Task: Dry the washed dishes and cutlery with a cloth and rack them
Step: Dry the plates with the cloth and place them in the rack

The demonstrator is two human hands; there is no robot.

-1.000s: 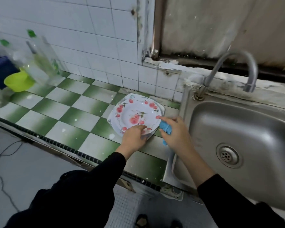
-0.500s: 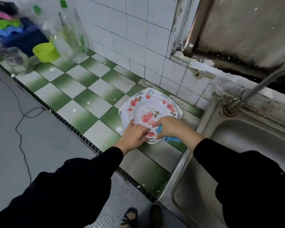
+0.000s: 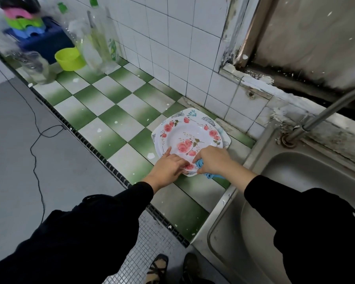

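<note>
A round white plate with pink roses [image 3: 190, 136] lies on top of a squarish white plate [image 3: 193, 114] on the green-and-white tiled counter [image 3: 119, 117], next to the sink. My left hand [image 3: 168, 167] grips the rose plate's near rim, thumb on top. My right hand [image 3: 212, 159] holds a blue cloth [image 3: 208, 174] bunched under its fingers at the same near rim. Most of the cloth is hidden beneath the hand.
A steel sink [image 3: 307, 201] with a curved tap [image 3: 324, 113] lies to the right. At the counter's far left stand clear bottles [image 3: 99, 37], a glass jar [image 3: 36, 67], a lime bowl [image 3: 70, 58] and a blue crate [image 3: 43, 42] holding coloured plastic ware. A black cable [image 3: 35, 140] trails over the grey floor.
My right hand with the cloth has moved from beside the plates onto the rose plate's near rim. The view has swung left, bringing the crate and bottles in.
</note>
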